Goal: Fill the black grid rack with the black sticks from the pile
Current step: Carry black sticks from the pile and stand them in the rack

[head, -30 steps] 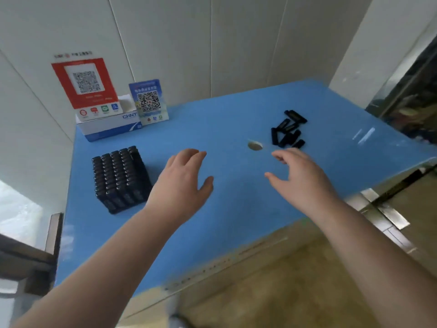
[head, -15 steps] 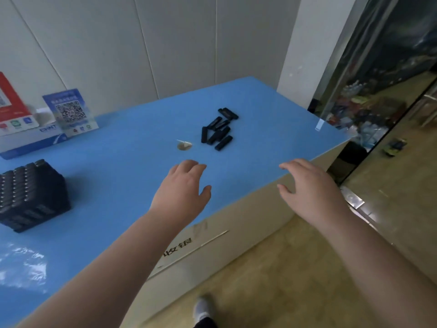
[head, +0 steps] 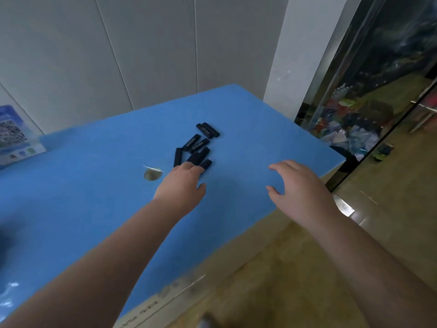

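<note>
head view, looking down and forward. your left hand [head: 181, 185] reaches over the blue table [head: 94, 197], fingers loosely extended and close together, thumb out to the side, holding nothing; its fingertips [head: 189, 167] lie at the near edge of the pile [head: 196, 145] and cover the near ends of the closest sticks, though whether they touch cannot be told. your right hand [head: 300, 188] hovers near the table's right edge, fingers relaxed and slightly spread, empty, well apart from the pile. the pile holds several short black sticks lying flat at mixed angles, two of them [head: 208, 130] a little beyond the rest. a small round hole [head: 152, 174] sits in the table just left of your left hand. the rack is not in view; only a dark blur shows at the far left edge. a blue qr sign [head: 14, 136] stands at the back left.

step in hand, as judged: the first pick from the pile. take the nearest stick [head: 205, 164], which lies apart from the crossed ones, and pinch it across its narrow sides between thumb and forefinger so that the long axis stays free for insertion. lift straight up to avoid scattering its neighbours. let your right hand gather a second stick, so both hands carry to the rack. mind the hole: a stick pushed left could drop in.
</note>
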### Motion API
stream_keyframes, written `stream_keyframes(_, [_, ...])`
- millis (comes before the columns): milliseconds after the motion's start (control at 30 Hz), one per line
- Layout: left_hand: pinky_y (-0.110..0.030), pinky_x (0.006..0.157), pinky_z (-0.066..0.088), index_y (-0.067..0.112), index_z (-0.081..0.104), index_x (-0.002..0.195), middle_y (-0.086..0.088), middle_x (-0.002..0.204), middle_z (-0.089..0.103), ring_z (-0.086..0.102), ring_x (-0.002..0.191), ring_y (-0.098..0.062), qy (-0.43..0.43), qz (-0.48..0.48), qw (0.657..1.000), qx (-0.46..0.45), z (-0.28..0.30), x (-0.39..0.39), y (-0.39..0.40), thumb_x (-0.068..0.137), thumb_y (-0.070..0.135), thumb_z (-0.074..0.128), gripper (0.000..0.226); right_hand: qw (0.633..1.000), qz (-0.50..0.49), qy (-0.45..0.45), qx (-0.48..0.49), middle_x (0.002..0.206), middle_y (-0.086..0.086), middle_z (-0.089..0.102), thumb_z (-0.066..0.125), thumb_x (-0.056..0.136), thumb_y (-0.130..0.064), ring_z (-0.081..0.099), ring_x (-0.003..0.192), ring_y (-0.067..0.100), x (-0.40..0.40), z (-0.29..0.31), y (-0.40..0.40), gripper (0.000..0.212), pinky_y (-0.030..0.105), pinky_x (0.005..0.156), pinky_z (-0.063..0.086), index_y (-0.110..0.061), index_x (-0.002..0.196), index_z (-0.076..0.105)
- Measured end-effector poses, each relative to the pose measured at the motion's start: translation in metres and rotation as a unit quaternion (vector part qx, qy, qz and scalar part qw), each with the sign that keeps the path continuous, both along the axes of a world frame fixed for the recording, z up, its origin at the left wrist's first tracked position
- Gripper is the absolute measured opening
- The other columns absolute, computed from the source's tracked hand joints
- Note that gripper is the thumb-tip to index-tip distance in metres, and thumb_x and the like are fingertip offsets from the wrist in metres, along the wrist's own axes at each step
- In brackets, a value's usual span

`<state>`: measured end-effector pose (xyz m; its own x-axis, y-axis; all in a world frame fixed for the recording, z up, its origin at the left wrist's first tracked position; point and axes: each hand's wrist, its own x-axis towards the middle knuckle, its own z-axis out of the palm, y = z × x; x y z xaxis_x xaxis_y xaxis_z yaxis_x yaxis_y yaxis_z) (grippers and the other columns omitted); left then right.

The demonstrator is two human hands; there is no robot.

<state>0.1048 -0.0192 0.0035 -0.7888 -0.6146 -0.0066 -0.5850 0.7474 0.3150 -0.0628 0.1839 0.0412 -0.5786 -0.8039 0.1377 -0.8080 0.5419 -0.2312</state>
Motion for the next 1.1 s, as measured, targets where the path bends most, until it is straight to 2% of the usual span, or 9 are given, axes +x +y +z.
stream_keyframes(167, [-0.038,0.091,0.048,0.016,0.057,0.129,-0.003,0.121,0.054,0.052,0.111,-0.025,-0.041,0.036,0.998,0.017,-0.015,-0.028,-0.028,0.097,0.029,0.051,0.035,0.999,0.027,-0.023,0.012,0.136,-0.011,0.053,0.06,0.096,-0.035,0.048,0.127,0.014,-0.022,-0.009,-0.025,0.045,0.03,0.1,0.043,-0.024,0.138,0.053])
stream_keyframes(333, [-0.041,0.083,0.051,0.016,0.061,0.108,0.0,0.108,0.056,0.054,0.101,-0.024,-0.058,0.069,0.996,0.024,-0.024,-0.046,-0.037,0.096,0.029,0.054,0.019,0.996,0.076,-0.04,0.002,0.125,-0.006,0.06,0.066,0.09,-0.031,0.055,0.118,0.021,-0.056,-0.026,-0.058,0.041,0.036,0.097,0.048,-0.02,0.129,0.06])
stream_keyframes(467, [-0.034,0.069,0.046,0.018,0.059,0.107,0.0,0.102,0.058,0.057,0.097,-0.023,-0.099,0.072,0.992,-0.01,-0.022,-0.057,-0.036,0.092,0.021,0.049,0.018,0.991,0.119,-0.059,-0.005,0.123,-0.004,0.062,0.067,0.088,-0.03,0.056,0.116,0.022,-0.086,-0.038,-0.086,0.04,0.036,0.096,0.048,-0.018,0.126,0.062])
stream_keyframes(600, [-0.037,0.08,0.052,0.02,0.06,0.116,0.001,0.111,0.058,0.056,0.105,-0.022,-0.129,0.083,0.988,0.005,-0.022,-0.063,-0.037,0.09,0.015,0.05,0.029,0.983,0.164,-0.082,0.005,0.127,-0.008,0.059,0.063,0.092,-0.032,0.054,0.12,0.019,-0.11,-0.044,-0.117,0.038,0.032,0.095,0.046,-0.02,0.128,0.061])
stream_keyframes(667, [-0.039,0.081,0.054,0.024,0.061,0.118,0.006,0.111,0.059,0.059,0.101,-0.02,-0.093,0.12,0.988,0.036,-0.022,-0.062,-0.039,0.088,0.018,0.051,0.032,0.978,0.189,-0.091,0.011,0.13,-0.01,0.056,0.061,0.094,-0.033,0.052,0.122,0.017,-0.118,-0.046,-0.133,0.038,0.032,0.095,0.045,-0.022,0.13,0.059])
stream_keyframes(767, [-0.032,0.079,0.053,0.029,0.065,0.11,0.011,0.101,0.063,0.061,0.09,-0.014,0.036,0.209,0.973,0.087,-0.019,-0.063,-0.036,0.085,0.019,0.057,0.028,0.964,0.243,-0.106,0.02,0.131,-0.012,0.054,0.06,0.095,-0.032,0.05,0.123,0.014,-0.124,-0.051,-0.159,0.037,0.034,0.097,0.047,-0.024,0.131,0.058])
stream_keyframes(867, [-0.026,0.073,0.054,0.028,0.068,0.097,0.011,0.086,0.07,0.066,0.081,-0.011,0.146,0.309,0.925,0.166,-0.011,-0.067,-0.035,0.084,0.018,0.064,0.018,0.941,0.306,-0.141,0.029,0.13,-0.012,0.055,0.062,0.093,-0.029,0.052,0.122,0.012,-0.119,-0.059,-0.192,0.035,0.034,0.097,0.048,-0.024,0.128,0.06])
stream_keyframes(967, [-0.018,0.064,0.048,0.029,0.069,0.092,0.014,0.082,0.073,0.067,0.077,-0.007,0.216,0.36,0.88,0.221,-0.004,-0.068,-0.037,0.083,0.016,0.066,0.016,0.916,0.37,-0.155,0.025,0.124,-0.009,0.058,0.066,0.09,-0.022,0.054,0.118,0.015,-0.104,-0.068,-0.224,0.033,0.037,0.098,0.049,-0.023,0.122,0.064])
stream_keyframes(1100, [-0.029,0.071,0.052,0.029,0.07,0.087,0.01,0.08,0.074,0.069,0.079,-0.015,0.25,0.388,0.852,0.249,0.004,-0.069,-0.037,0.082,0.015,0.064,0.016,0.902,0.415,-0.112,0.037,0.123,-0.009,0.059,0.066,0.093,-0.03,0.05,0.12,0.016,-0.092,-0.08,-0.239,0.032,0.038,0.096,0.05,-0.022,0.124,0.064])
